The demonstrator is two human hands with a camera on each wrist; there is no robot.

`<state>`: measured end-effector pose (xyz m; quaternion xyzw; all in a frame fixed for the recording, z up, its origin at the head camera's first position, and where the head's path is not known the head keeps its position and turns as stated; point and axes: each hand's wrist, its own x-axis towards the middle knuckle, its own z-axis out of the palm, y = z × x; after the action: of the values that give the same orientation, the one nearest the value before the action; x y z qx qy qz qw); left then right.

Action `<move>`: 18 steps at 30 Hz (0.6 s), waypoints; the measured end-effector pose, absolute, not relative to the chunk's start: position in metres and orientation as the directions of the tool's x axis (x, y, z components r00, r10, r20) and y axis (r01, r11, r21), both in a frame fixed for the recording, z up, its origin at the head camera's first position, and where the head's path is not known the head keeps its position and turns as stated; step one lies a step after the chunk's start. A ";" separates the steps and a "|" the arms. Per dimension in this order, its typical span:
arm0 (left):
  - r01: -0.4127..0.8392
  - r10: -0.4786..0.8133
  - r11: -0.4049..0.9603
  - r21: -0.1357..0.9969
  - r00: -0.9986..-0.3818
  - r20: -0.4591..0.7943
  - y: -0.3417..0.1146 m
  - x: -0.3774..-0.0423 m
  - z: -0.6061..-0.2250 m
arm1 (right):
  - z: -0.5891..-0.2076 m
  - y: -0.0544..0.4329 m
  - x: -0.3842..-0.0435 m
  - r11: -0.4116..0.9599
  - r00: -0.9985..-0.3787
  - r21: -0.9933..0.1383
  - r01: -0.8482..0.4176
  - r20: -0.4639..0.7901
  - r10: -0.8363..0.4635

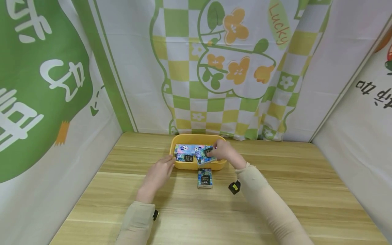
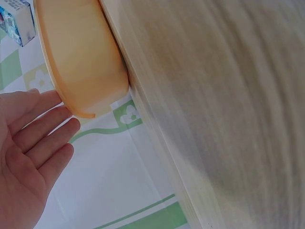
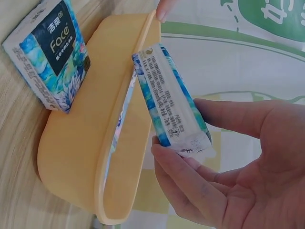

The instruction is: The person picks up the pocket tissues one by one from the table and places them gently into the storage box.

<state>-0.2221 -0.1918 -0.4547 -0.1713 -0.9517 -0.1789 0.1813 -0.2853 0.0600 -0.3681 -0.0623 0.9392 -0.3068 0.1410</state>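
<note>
A yellow basket (image 1: 187,166) stands at the back of the table. My right hand (image 1: 225,150) pinches a blue-green tissue pack (image 3: 171,98) between thumb and fingers, tilted above the basket's right part. With its fingers nearly straight, my left hand (image 1: 160,171) rests its fingertips on the basket's left end, at the rim (image 2: 71,112). Inside the basket lie pink-and-blue packs (image 1: 183,148) along the back and a dark-labelled tissue pack (image 1: 185,158) at the front left. Another tissue pack (image 3: 57,52), labelled "Face", lies on the table just in front of the basket.
The wooden table (image 1: 190,217) ends at a back wall hung with a green-and-yellow checked cloth (image 1: 208,109). Printed white walls flank it on both sides. A black strap piece (image 1: 234,187) sits by the right sleeve cuff.
</note>
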 end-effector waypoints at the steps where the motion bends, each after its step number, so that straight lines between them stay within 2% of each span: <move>1: 0.390 0.261 0.878 0.278 -0.876 0.405 -0.192 -0.222 -0.455 | -0.369 0.060 -0.287 0.806 -0.952 -0.590 -0.032 -0.228 -0.205; 12: 0.394 0.265 0.878 0.272 -0.873 0.409 -0.192 -0.221 -0.454 | -0.373 0.061 -0.302 0.807 -0.938 -0.590 0.000 -0.279 -0.204; 18: 0.395 0.266 0.877 0.274 -0.873 0.408 -0.192 -0.221 -0.454 | -0.374 0.060 -0.307 0.789 -0.944 -0.614 0.009 -0.267 -0.196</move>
<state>-0.2213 -0.1915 -0.4540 -0.1737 -0.9515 -0.1771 0.1821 -0.3069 0.0604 -0.3739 -0.0501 0.9321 -0.3210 0.1603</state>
